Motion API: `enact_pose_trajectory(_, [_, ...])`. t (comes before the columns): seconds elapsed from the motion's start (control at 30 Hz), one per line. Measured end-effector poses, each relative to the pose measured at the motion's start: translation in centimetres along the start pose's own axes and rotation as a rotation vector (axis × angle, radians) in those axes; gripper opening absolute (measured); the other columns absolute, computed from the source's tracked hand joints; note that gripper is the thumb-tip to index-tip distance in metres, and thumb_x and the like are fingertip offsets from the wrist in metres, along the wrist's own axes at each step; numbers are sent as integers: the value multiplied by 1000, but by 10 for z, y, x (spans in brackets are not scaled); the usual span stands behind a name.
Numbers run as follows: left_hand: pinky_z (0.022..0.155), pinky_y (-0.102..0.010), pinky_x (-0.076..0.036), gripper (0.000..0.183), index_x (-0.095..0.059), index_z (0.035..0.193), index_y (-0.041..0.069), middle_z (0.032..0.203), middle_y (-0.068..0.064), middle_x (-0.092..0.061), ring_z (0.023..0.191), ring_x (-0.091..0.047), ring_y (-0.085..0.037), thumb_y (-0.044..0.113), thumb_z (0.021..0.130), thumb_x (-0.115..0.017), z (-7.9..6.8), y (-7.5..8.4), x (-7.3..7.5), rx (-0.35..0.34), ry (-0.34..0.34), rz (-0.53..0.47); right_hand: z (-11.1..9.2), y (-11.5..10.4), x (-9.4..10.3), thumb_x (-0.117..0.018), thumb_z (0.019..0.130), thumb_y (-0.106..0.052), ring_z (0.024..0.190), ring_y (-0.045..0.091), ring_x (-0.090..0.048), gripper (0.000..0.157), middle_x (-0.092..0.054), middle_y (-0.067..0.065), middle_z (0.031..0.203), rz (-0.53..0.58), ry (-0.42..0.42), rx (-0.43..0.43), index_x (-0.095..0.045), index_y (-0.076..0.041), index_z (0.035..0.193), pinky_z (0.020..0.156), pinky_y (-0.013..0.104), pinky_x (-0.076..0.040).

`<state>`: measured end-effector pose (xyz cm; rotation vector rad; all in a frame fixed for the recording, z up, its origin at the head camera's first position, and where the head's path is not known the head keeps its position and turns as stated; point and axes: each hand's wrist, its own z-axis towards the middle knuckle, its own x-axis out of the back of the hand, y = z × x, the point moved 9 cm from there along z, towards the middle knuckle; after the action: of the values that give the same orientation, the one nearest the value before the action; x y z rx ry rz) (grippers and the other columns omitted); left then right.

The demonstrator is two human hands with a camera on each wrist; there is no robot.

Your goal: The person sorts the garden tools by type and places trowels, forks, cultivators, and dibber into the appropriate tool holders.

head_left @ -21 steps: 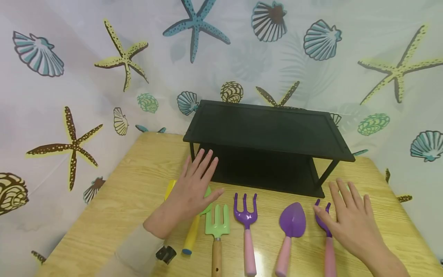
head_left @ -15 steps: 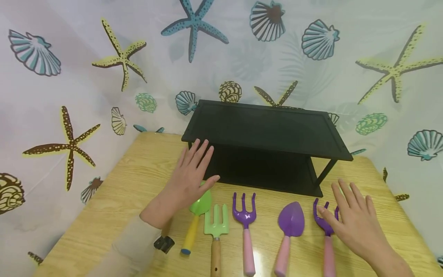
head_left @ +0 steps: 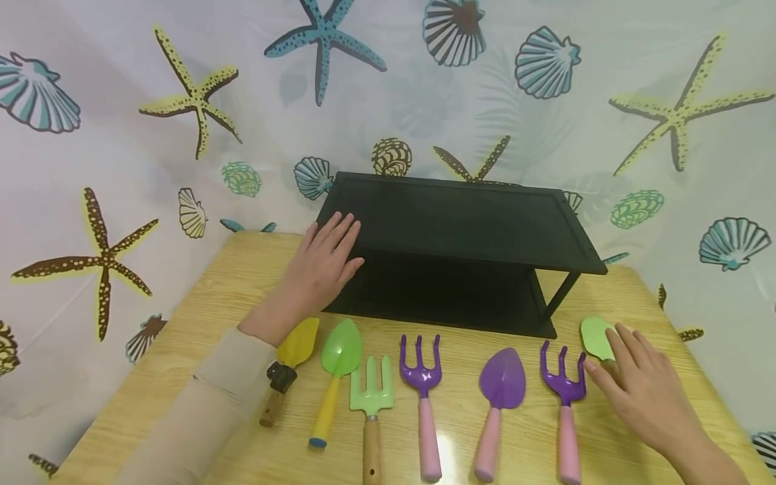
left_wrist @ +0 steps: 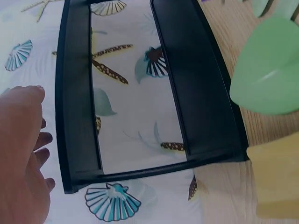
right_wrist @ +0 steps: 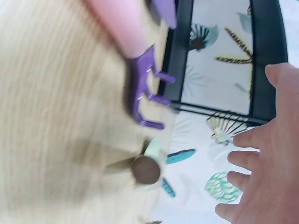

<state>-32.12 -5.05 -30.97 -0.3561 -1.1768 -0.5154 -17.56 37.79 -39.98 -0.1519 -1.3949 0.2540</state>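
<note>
My left hand (head_left: 318, 266), fingers straight, is over the left end of a black two-tier shelf (head_left: 461, 215); in the left wrist view a gap shows between the hand (left_wrist: 23, 154) and the shelf (left_wrist: 201, 84). My right hand (head_left: 645, 391) hovers with relaxed fingers over a light green trowel (head_left: 597, 337), hiding its handle. Beside it lies a purple three-prong cultivator (head_left: 565, 387) with a pink handle. Below my left hand lie a yellow trowel (head_left: 301, 342), partly covered by the sleeve, and a green trowel (head_left: 342, 347) with a yellow handle.
Between the hands lie a light green fork (head_left: 372, 397), another purple cultivator (head_left: 421, 377) and a purple trowel (head_left: 503, 380). All the tools rest on a wooden table (head_left: 242, 269) in front of the shelf. A sea-print cloth (head_left: 364, 121) hangs behind and at the sides.
My left hand has moved up and away over the shelf's left end, uncovering the yellow and green trowels. My right hand has shifted right, and the light green trowel's blade now shows.
</note>
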Motion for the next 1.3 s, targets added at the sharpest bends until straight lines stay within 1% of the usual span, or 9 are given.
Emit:
enact_pose_trajectory(0.2, [124, -52, -18, 55, -36, 153, 5, 161, -12, -34, 152, -26, -28, 36, 107, -41, 7, -13, -7, -19, -25, 21, -2, 21, -10, -43, 105, -36, 137, 62, -23, 66, -29, 41, 149, 7, 10, -24, -31, 14, 147, 100, 77, -22])
enact_pose_trajectory(0.33, [124, -52, -21, 55, -37, 152, 5, 159, -12, -37, 150, -31, -27, 34, 106, -42, 9, -19, -14, -13, -28, 26, -3, 34, -20, -43, 105, -35, 128, 63, -33, 64, -35, 43, 143, -6, 9, -26, -36, 17, 142, 95, 75, -29])
enact_pose_trajectory(0.6, [124, -47, -23, 56, -38, 152, 5, 158, -12, -39, 148, -35, -26, 36, 106, -43, 10, -26, -21, 42, 9, 67, -7, 48, -44, -36, 108, -32, 129, 64, -31, 63, -29, 46, 144, 35, -74, -35, -32, 20, 142, 106, 73, -25])
enact_pose_trajectory(0.83, [126, -45, -19, 55, -38, 152, 8, 159, -9, -38, 148, -34, -25, 38, 106, -41, 12, -25, -26, 90, 50, 34, -13, 49, -53, -45, 104, -11, 129, 64, -32, 50, -29, 42, 147, 56, 25, 47, -34, 19, 142, 114, 69, -18])
enact_pose_trajectory(0.9, [126, -45, -19, 55, -38, 152, 8, 159, -9, -39, 148, -35, -25, 38, 106, -40, 13, -24, -26, 86, 62, 35, -16, 47, -52, -47, 101, -3, 129, 63, -33, 49, -31, 41, 147, 61, 68, 83, -34, 19, 142, 121, 58, -13])
enact_pose_trajectory(0.97, [125, -45, -21, 54, -39, 151, 7, 158, -9, -40, 147, -37, -25, 38, 106, -40, 13, -23, -26, 82, 71, 42, -18, 43, -51, -52, 96, 6, 127, 63, -37, 48, -36, 41, 143, 50, 124, 136, -37, 21, 139, 126, 35, -8])
enact_pose_trajectory(1.03, [125, -45, -22, 54, -40, 151, 7, 157, -10, -41, 146, -38, -26, 37, 106, -41, 11, -22, -27, 80, 76, 45, -19, 38, -48, -55, 90, 13, 122, 62, -42, 48, -40, 43, 138, 29, 182, 188, -41, 23, 135, 119, 13, -2])
enact_pose_trajectory(1.1, [125, -45, -22, 53, -41, 150, 7, 157, -10, -42, 145, -39, -26, 36, 106, -42, 10, -22, -27, 79, 82, 43, -19, 35, -46, -58, 84, 19, 117, 62, -46, 48, -44, 44, 132, 11, 232, 225, -45, 25, 130, 108, 0, 3])
enact_pose_trajectory(1.3, [125, -44, -23, 53, -42, 150, 7, 156, -10, -42, 145, -40, -25, 37, 106, -41, 10, -24, -24, 76, 101, 53, -17, 30, -42, -60, 77, 23, 108, 63, -52, 47, -49, 46, 125, 8, 285, 242, -50, 27, 122, 105, -2, 0])
